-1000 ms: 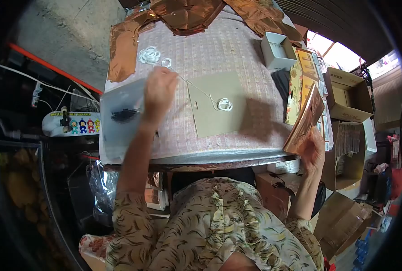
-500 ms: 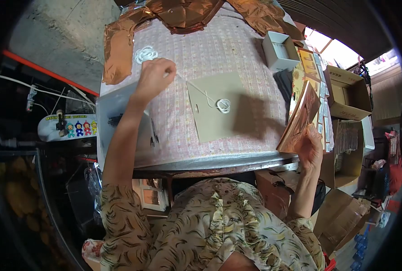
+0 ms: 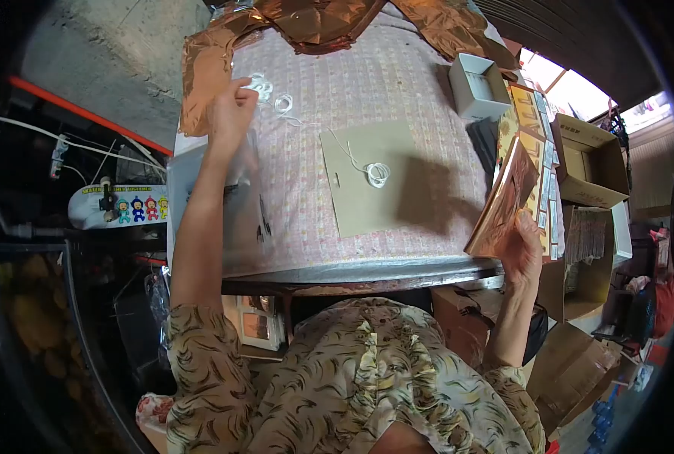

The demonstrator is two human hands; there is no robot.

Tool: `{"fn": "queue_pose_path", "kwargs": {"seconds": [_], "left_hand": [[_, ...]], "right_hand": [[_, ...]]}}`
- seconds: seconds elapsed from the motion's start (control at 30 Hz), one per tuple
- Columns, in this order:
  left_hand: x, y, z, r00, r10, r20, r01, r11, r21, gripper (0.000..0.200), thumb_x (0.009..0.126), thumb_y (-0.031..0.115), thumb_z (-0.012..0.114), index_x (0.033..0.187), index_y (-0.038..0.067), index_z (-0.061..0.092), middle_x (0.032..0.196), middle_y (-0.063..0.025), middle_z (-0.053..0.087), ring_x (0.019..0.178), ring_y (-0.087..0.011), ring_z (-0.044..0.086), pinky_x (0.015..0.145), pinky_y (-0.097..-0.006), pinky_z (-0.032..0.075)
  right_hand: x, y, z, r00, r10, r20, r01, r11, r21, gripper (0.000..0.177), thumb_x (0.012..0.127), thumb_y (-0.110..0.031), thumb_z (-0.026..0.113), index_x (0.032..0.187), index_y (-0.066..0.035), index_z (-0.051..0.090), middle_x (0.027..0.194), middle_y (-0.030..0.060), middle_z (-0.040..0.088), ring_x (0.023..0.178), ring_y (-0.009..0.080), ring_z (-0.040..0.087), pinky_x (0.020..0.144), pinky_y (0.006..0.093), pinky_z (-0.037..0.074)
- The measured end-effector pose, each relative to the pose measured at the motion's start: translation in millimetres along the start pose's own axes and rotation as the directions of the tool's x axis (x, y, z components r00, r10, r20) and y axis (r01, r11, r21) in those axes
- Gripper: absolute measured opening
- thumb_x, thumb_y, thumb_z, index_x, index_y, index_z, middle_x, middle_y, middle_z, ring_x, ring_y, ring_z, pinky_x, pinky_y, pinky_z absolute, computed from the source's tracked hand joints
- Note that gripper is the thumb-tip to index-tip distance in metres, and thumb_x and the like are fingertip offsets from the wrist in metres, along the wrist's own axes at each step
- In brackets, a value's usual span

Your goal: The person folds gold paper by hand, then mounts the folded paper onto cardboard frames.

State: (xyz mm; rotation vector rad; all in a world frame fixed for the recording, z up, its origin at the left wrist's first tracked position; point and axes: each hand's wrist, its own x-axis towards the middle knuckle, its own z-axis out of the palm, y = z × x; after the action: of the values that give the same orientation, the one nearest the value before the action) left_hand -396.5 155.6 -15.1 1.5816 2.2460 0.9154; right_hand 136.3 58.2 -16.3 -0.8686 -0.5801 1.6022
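My left hand (image 3: 231, 113) is over the far left of the table, beside a heap of white string coils (image 3: 259, 87). Its fingers are apart and nothing shows between them. A single white coil (image 3: 283, 104) lies just right of the heap. Further right, another coil (image 3: 378, 175) with a loose tail rests on a grey-beige card (image 3: 367, 208) that has a small slot near its left edge. At the table's right side, my right hand (image 3: 526, 246) grips a shiny copper-coloured packet (image 3: 503, 200), held tilted.
Copper foil sheets (image 3: 318, 23) lie along the far edge. A clear plastic container (image 3: 208, 227) is at the left. A white open box (image 3: 479, 87), dark items and printed sheets (image 3: 540, 144) are at the right. Cardboard boxes (image 3: 593, 160) stand beyond.
My left hand has moved left and slightly up, away from the string it was holding. A single coil now lies beside the heap. My right hand still holds the packet.
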Motion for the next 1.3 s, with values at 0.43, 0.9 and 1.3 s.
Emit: {"fn": "queue_pose_path", "kwargs": {"seconds": [0.43, 0.9, 1.3], "left_hand": [[-28.6, 38.7, 65.9, 0.664, 0.731, 0.156, -0.741, 0.614, 0.273, 0.007, 0.082, 0.012, 0.072, 0.089, 0.011, 0.075, 0.125, -0.0030, 0.068, 0.124, -0.0215, 0.059, 0.105, -0.0498, 0.035], [-157.8, 67.4, 75.7, 0.818, 0.524, 0.237, -0.574, 0.773, 0.269, 0.075, 0.096, 0.050, 0.062, 0.144, -0.005, 0.046, 0.149, -0.0244, 0.050, 0.140, -0.0367, 0.046, 0.116, -0.0540, 0.032], [-192.3, 63.7, 75.1, 0.763, 0.526, 0.376, -0.616, 0.768, 0.177, 0.104, 0.091, 0.062, 0.064, 0.157, -0.008, 0.024, 0.166, -0.0273, 0.019, 0.156, -0.0411, 0.015, 0.122, -0.0632, 0.009]], "right_hand": [[2.2, -5.3, -23.7, 0.984, 0.029, 0.176, -0.033, 0.999, 0.021, 0.030, 0.095, -0.004, 0.069, 0.124, -0.003, 0.063, 0.121, 0.0040, 0.070, 0.114, 0.0142, 0.065, 0.107, 0.0309, 0.047], [-3.9, -4.4, 33.3, 0.996, -0.005, -0.086, 0.000, 0.998, -0.059, 0.018, 0.097, -0.010, 0.070, 0.113, -0.002, 0.067, 0.097, -0.0004, 0.070, 0.090, 0.0091, 0.066, 0.085, 0.0264, 0.054], [-1.8, 8.9, -25.9, 0.989, 0.082, 0.125, -0.088, 0.995, 0.046, 0.033, 0.095, -0.007, 0.070, 0.127, -0.002, 0.063, 0.120, 0.0041, 0.070, 0.112, 0.0137, 0.066, 0.106, 0.0313, 0.049]]}}
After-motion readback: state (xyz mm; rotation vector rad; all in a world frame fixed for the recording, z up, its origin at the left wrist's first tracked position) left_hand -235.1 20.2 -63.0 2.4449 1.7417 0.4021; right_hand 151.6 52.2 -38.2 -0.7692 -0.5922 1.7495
